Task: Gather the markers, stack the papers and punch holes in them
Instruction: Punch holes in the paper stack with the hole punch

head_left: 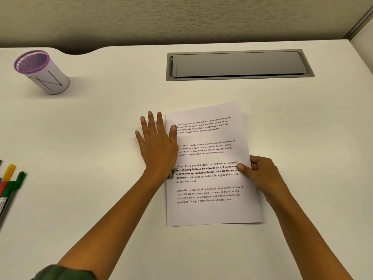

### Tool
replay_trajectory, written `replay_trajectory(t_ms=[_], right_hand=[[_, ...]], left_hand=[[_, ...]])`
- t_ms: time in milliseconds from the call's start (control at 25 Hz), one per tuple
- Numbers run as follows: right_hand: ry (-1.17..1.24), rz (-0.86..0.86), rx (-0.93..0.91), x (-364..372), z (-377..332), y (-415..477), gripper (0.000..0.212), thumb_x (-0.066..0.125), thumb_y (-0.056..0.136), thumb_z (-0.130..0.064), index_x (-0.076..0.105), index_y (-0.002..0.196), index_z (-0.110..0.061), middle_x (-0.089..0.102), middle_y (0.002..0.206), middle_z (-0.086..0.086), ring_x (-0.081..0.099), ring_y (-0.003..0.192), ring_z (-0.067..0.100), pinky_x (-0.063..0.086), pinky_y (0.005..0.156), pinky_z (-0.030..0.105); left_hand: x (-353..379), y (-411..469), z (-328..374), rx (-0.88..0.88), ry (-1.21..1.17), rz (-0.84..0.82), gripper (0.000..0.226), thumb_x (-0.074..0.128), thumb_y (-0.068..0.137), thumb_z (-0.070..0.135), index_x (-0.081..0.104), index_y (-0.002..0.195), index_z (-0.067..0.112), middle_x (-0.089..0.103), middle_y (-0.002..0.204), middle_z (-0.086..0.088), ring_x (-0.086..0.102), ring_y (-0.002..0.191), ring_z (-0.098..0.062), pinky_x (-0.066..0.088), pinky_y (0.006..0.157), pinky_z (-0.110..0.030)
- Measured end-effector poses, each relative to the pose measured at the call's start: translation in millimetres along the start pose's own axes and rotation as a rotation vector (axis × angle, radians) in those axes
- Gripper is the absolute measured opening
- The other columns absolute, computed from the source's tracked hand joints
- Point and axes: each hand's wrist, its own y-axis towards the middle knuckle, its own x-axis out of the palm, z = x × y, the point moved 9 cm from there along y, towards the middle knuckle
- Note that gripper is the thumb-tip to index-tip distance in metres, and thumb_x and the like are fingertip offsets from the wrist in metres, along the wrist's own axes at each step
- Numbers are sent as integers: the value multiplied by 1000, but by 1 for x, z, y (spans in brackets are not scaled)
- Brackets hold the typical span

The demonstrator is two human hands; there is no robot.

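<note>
A stack of printed papers (210, 209) lies on the white desk (101, 122) in front of me. My left hand (157, 146) rests flat, fingers spread, over the stack's left edge; a small metal part of a hole punch (170, 174) shows under its wrist. My right hand (260, 174) pinches the right edge of the papers, thumb on top. Several markers (10, 182), yellow, green, red and black, lie at the far left edge.
A white cylindrical holder with a purple rim (42, 72) stands at the back left. A grey cable hatch (239, 64) is set into the desk at the back right. A fabric partition wall (181, 17) rises behind the desk.
</note>
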Motion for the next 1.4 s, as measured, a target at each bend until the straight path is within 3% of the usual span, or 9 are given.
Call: replay_trajectory(t_ms=[480,680,840,1040,1200,1400], right_hand=[[-11,38,6,-2,-1,-1,14,68,84,-20,70,98,-19,75,91,1,70,83,21,56,82,39],[0,65,8,-2,-1,-3,10,68,84,-19,68,93,-23,75,90,1,70,83,21,55,82,38],[-1,63,8,-1,-2,-3,13,68,84,-19,69,97,-21,75,91,1,70,83,20,54,79,34],[-17,65,17,-1,-1,-3,15,68,85,-19,70,99,-20,75,90,1,70,83,21,54,80,36],[-24,63,24,-1,-1,-2,11,68,85,-20,69,96,-21,74,87,-2,70,81,18,53,75,33],[-20,56,22,-1,0,-2,12,68,85,-20,70,96,-24,74,86,-5,70,80,15,53,74,31]], left_hand=[[1,-2,-2,-32,23,-1,66,18,97,52,9,152,17,-3,161,-4,-7,148,-22,0,119,-51],[8,0,-7,-27,-23,-61,77,35,91,60,15,151,15,-7,161,-6,-10,148,-23,-5,115,-60],[13,2,-10,-21,-20,-91,90,44,85,63,11,152,13,-12,160,-6,-14,147,-23,-7,113,-63],[13,2,-7,20,106,-58,94,36,85,66,0,152,12,-14,160,-4,-15,147,-24,-9,111,-64],[17,3,-10,16,65,-82,91,39,87,61,-3,152,13,-15,160,-3,-16,147,-23,-9,112,-63],[20,3,-11,17,26,-85,76,35,89,39,1,152,15,-15,160,-3,-16,147,-23,-9,113,-62]])
